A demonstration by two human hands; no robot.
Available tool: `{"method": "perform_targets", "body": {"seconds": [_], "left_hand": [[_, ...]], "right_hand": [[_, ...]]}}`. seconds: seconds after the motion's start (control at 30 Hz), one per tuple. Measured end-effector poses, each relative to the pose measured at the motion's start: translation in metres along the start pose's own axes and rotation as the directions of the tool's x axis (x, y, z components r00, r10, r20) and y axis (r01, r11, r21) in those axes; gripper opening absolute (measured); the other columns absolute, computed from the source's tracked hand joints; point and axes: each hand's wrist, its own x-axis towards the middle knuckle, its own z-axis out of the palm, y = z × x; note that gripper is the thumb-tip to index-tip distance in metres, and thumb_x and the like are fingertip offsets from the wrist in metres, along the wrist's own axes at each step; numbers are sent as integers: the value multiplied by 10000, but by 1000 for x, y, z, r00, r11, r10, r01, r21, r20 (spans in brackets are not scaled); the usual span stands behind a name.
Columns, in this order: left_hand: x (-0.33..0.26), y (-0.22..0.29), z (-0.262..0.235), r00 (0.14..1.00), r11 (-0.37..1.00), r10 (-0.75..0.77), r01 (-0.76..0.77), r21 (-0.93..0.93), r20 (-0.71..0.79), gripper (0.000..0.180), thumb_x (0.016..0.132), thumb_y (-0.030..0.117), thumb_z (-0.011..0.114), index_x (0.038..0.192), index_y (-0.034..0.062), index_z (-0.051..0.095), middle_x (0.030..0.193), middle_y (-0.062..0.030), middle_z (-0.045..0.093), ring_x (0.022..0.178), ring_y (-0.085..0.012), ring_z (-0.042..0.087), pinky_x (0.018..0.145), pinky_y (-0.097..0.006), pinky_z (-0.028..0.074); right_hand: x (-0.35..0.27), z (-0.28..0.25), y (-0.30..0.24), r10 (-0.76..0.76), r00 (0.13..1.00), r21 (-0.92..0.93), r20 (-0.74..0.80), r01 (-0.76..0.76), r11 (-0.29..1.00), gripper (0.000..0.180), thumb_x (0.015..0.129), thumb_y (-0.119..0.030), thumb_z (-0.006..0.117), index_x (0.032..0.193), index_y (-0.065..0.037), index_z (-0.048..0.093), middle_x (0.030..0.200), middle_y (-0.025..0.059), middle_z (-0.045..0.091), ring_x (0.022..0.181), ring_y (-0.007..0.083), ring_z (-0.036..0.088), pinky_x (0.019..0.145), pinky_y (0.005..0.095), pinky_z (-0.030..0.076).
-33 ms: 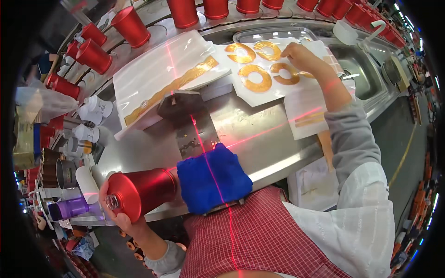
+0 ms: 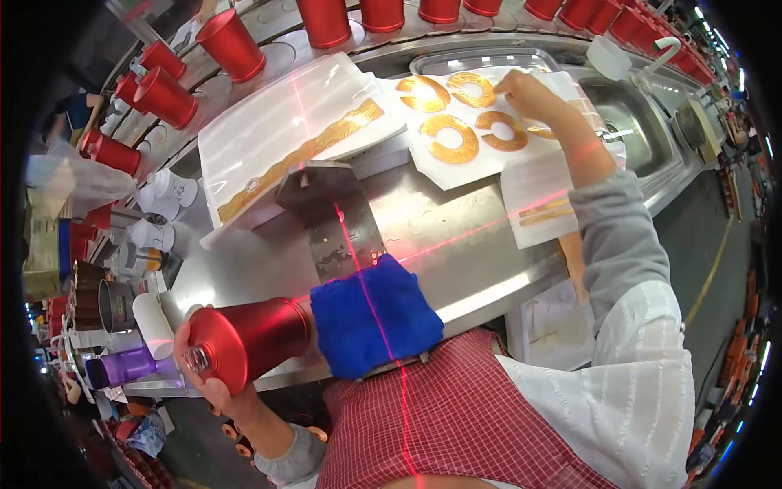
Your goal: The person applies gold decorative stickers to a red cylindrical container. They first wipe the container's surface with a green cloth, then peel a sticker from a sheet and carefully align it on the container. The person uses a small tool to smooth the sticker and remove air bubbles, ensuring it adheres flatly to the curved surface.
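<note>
My left hand [image 2: 213,386] is wrapped round the narrow end of a red metal tapered vessel [image 2: 265,336], near its short threaded neck. The vessel lies on its side, its wide end next to a folded blue cloth [image 2: 375,318] on the bench edge. At the far right, my right hand [image 2: 529,96] is closed with its fingertips at the edge of a gold C-shaped sticker [image 2: 472,81] on a white backing sheet [image 2: 436,173]. Whether the fingertips hold anything is hidden. Several more gold C-shaped stickers lie beside it.
A white sheet with a long gold strip [image 2: 301,155] lies left of centre, behind a dark metal block [image 2: 316,186]. Red vessels [image 2: 230,46] stand along the far conveyor. A sink [image 2: 635,122] is at right. A purple bottle [image 2: 126,367] and white roll [image 2: 153,324] are at left.
My right hand has shifted very slightly up, away from the lower stickers. My left hand and the red vessel stay where they were.
</note>
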Motion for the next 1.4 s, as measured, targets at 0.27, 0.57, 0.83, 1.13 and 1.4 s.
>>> {"method": "perform_targets", "body": {"seconds": [0.27, 0.57, 0.83, 1.13, 1.4], "left_hand": [[-3, -2, 3, 1000, 1000, -10, 10, -19, -17, 836, 810, 590, 611, 1357, -2, 388, 1331, -250, 456, 1253, -417, 474, 1055, -516, 402], [-7, 0, 6, 998, 999, -30, 31, 10, -62, 799, 827, 579, 536, 1372, 22, 363, 1342, -257, 433, 1266, -421, 453, 1068, -526, 379], [-6, -5, -1, 1000, 1000, 3, -3, -29, 15, 771, 839, 522, 540, 1392, 23, 344, 1375, -252, 403, 1299, -405, 424, 1075, -511, 369], [-7, -8, -5, 1000, 999, -1, 2, -35, 23, 868, 760, 565, 670, 1355, 0, 388, 1326, -268, 458, 1259, -403, 469, 1060, -494, 396], [13, 7, 15, 960, 975, -9, 70, -212, 279, 727, 788, 416, 709, 1312, -18, 454, 1340, -178, 491, 1234, -254, 499, 1040, -376, 398]], "right_hand": [[76, 3, 34, 12, 990, -89, 144, 1, 996, 439, 761, -331, 737, 1145, -133, 659, 1241, 196, 515, 1125, 396, 555, 966, 457, 462], [99, -5, 29, 15, 974, -118, 228, 12, 993, 268, 755, -266, 759, 913, -77, 655, 1085, 171, 547, 988, 354, 578, 861, 425, 482], [99, 29, 72, 25, 993, -96, -114, -37, 995, 237, 829, -312, 654, 965, -130, 721, 1085, 163, 611, 1055, 347, 581, 909, 443, 483], [90, 8, 55, 152, 984, -297, -92, -172, 939, 298, 864, -279, 549, 995, -61, 705, 1031, 171, 678, 1050, 352, 573, 914, 465, 473], [21, -66, -44, 72, 991, 497, -112, -6, 868, 230, 935, -205, 554, 1034, -9, 622, 1042, 47, 550, 886, 92, 503, 750, 233, 409]]}}
